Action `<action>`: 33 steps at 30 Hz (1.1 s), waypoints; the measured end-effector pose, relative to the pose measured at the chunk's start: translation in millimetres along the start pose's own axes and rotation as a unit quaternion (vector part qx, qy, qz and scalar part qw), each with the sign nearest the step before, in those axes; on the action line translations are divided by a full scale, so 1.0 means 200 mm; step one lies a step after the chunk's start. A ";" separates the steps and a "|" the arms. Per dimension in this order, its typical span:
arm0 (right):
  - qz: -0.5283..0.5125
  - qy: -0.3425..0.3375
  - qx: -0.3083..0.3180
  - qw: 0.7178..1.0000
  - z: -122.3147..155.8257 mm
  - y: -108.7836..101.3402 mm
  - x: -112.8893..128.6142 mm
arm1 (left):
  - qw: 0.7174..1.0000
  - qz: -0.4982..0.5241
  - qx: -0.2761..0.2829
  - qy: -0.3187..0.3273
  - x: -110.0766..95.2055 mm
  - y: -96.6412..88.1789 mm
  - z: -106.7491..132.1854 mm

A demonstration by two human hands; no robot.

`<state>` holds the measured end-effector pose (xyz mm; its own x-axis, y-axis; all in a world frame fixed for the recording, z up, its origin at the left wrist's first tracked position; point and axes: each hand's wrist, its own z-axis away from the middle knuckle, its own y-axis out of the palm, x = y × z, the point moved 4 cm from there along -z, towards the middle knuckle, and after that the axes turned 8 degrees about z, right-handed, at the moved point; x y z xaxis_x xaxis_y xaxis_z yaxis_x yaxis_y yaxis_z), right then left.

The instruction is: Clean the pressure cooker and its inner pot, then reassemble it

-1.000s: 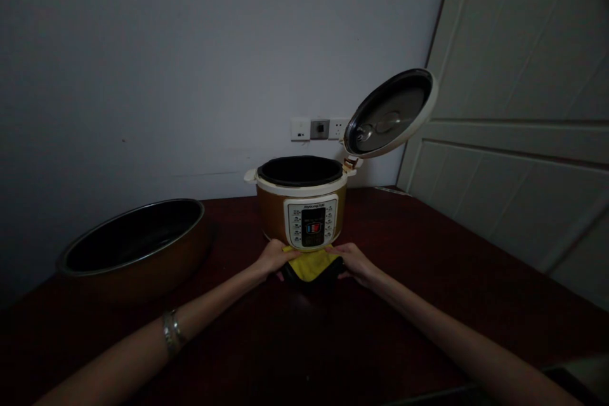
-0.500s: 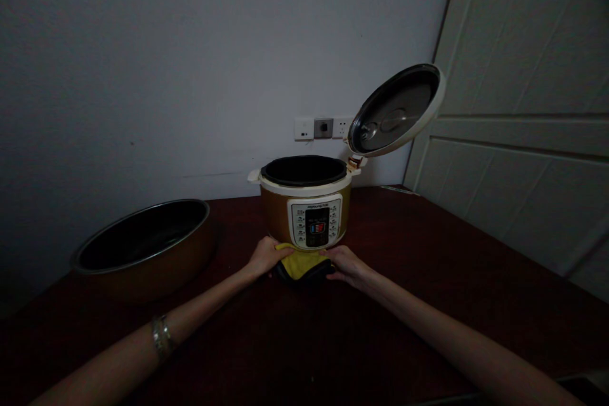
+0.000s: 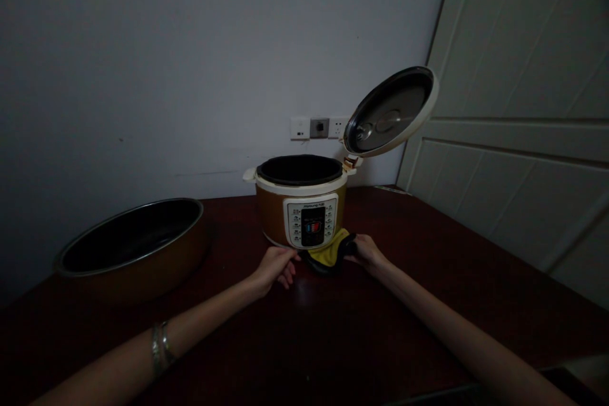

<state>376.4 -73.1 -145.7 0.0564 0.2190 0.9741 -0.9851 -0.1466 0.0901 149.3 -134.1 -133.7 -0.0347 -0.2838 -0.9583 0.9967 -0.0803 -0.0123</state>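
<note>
A yellow cloth (image 3: 329,254) with a dark underside or edge hangs in front of the base of a gold and white electric pressure cooker (image 3: 272,212). My right hand (image 3: 368,252) is closed on the cloth's right end. At its left end, my left hand (image 3: 275,268) pinches the dark edge between thumb and forefinger, the other fingers curled below. The cooker's lid (image 3: 397,111) stands raised and tilted to the right on its hinge. A dark pot rim shows at the cooker's top; its inside is too dark to make out.
A large gold-brown pot (image 3: 137,273) with a dark interior stands at the left on the dark red table (image 3: 304,342). Wall sockets (image 3: 319,127) sit behind the cooker. A pale panelled door (image 3: 514,190) rises at the right.
The cloth has shifted right and bunched up, its right end raised beside the control panel. My right hand has moved right and slightly up with it; my left hand's lower fingers now show, curled.
</note>
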 end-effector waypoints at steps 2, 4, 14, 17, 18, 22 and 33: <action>-0.001 -0.001 -0.022 1.000 0.02 0.00 0.03 | 0.999 -0.003 -0.008 0.049 -0.03 -0.02 0.02; 0.002 0.002 -0.017 1.000 0.06 0.03 0.06 | 0.996 -0.019 -0.013 0.084 -0.06 -0.02 0.02; -0.080 0.042 0.031 0.995 0.14 0.19 0.15 | 0.997 -0.002 -0.030 0.075 -0.07 -0.02 -0.01; -0.081 0.061 0.028 0.994 0.06 0.12 0.17 | 0.997 0.043 -0.032 0.059 -0.09 -0.02 0.01; -0.079 0.061 0.025 0.995 0.03 0.09 0.19 | 0.997 0.053 -0.032 0.054 -0.09 -0.02 0.02; -0.065 0.041 -0.009 0.997 -0.06 -0.01 0.24 | 0.996 0.076 -0.038 0.039 -0.10 -0.02 0.03; -0.062 -0.032 -0.050 0.996 -0.04 0.10 0.19 | 0.991 0.123 -0.060 0.013 -0.12 -0.01 0.04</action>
<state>358.2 -60.8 -108.9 0.1855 0.1662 0.9685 -0.9810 -0.0253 0.1922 147.5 -134.2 -108.5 0.2103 -0.2561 -0.9435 0.9764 0.1032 0.1896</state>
